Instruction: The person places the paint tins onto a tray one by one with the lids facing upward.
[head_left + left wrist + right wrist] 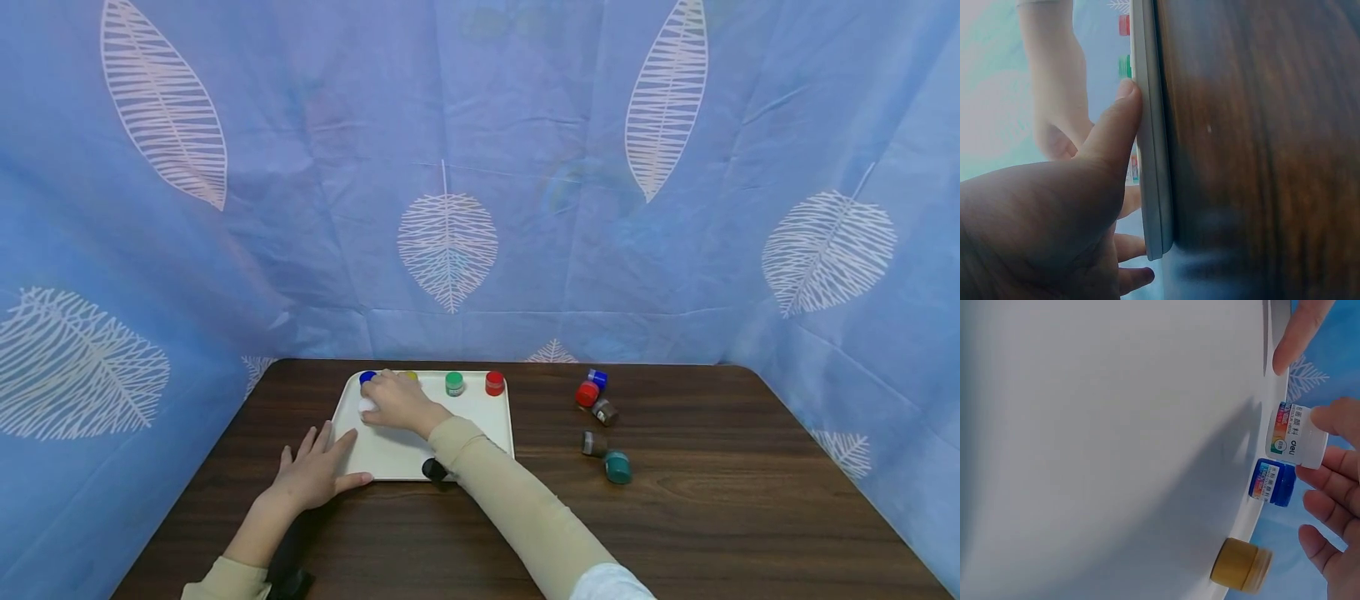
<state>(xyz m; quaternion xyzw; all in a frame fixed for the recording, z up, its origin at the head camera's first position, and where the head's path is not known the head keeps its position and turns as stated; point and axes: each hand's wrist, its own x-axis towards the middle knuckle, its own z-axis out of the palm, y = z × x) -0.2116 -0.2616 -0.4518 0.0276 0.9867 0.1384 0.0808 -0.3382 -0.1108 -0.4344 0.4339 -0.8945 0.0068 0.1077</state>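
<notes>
My right hand (401, 404) pinches a small white paint jar (1297, 434) by its lid between thumb and finger, at the left side of a white tray (390, 457). Right beside that jar stands a blue paint jar (1271, 482), with a golden-yellow one (1241, 565) farther along. A green jar (454, 383) and a red jar (494, 383) continue the row along the tray's back edge. My left hand (311, 471) rests at the tray's front left corner, fingers spread; its thumb (1124, 103) lies along the rim in the left wrist view.
To the right of the tray, on the dark wood table (720, 467), lie a blue jar (597, 378), a red jar (587, 394), two brownish jars and a teal jar (618, 467). A blue leaf-patterned curtain (555, 250) hangs behind the table.
</notes>
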